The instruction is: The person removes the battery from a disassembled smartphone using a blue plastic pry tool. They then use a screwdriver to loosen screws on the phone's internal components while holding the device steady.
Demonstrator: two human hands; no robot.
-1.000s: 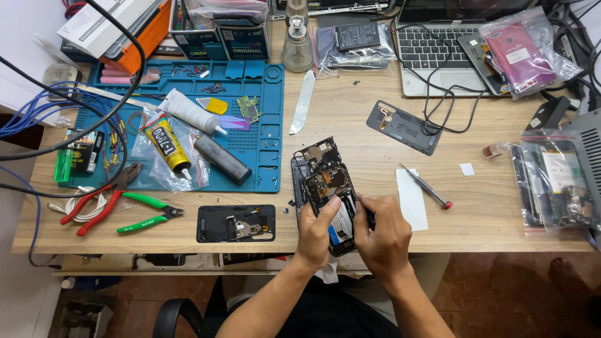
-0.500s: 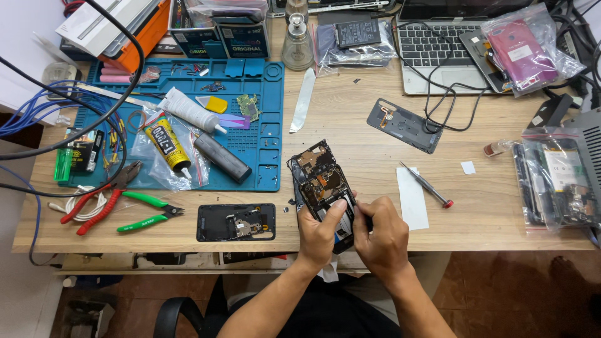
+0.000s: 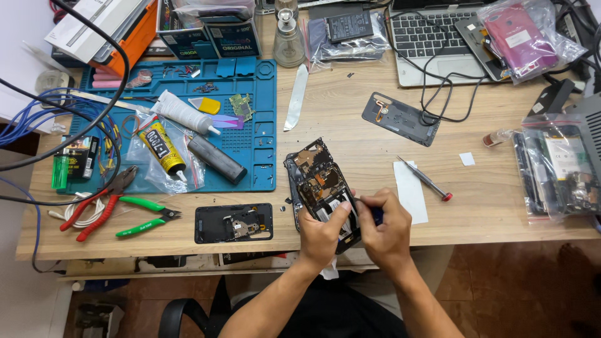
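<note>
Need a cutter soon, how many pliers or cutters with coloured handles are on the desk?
2: red-handled pliers by the left edge, and green-handled cutters just right of them. More may hide under the cables.

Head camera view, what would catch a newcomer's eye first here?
The opened phone at the desk's front edge, its insides bared, gripped by the left hand while the right hand works a small tool against it. Then the blue repair mat at left, strewn with glue tubes, and the red-handled pliers below it.
</note>
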